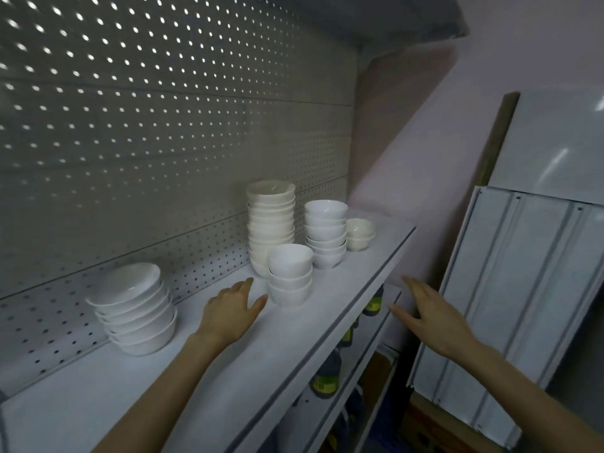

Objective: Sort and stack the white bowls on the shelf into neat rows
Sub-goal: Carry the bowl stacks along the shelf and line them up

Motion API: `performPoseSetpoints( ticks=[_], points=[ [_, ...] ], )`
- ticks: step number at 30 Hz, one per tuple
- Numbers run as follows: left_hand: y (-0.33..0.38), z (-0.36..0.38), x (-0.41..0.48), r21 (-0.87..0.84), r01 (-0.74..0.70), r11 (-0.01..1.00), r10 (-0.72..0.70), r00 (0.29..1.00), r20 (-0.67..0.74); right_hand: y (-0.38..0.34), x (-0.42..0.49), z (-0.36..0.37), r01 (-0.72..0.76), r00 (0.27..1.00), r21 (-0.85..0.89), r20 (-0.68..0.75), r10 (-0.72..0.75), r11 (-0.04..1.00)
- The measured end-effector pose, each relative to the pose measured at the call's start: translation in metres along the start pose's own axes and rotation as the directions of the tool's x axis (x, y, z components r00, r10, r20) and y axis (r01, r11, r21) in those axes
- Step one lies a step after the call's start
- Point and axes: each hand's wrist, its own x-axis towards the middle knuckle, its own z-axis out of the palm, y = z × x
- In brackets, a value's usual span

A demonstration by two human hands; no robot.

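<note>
White bowls stand in several stacks on the white shelf (209,380). A short stack of three small bowls (289,276) is nearest the front. Behind it rises a tall stack (271,220), with a medium stack (326,233) and a low pair of small bowls (359,233) to its right. A stack of wider bowls (135,308) sits at the left by the back panel. My left hand (232,308) hovers over the shelf with fingers spread, just left of the short stack and apart from it. My right hand (425,315) is open in the air past the shelf's front edge.
A perforated panel (147,125) backs the shelf. Dark bottles with yellow labels (325,377) stand on the lower shelf. White metal panels (510,289) lean against the wall at the right. A pink wall (425,158) closes the shelf's far end.
</note>
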Motion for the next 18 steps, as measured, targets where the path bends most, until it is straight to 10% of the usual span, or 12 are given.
performPoseSetpoints(
  ticks=[11,18],
  points=[
    [0.003,0.037,0.072,-0.312,0.137,0.94,-0.06,0.968,0.242,0.019,0.127,0.075,0.111,0.968,0.249,0.194,-0.161,0.962],
    [0.027,0.062,0.093,-0.675,0.092,0.732,-0.007,0.992,0.128,-0.009,0.183,0.118,0.133,0.854,0.576,0.346,-0.388,0.806]
  ],
)
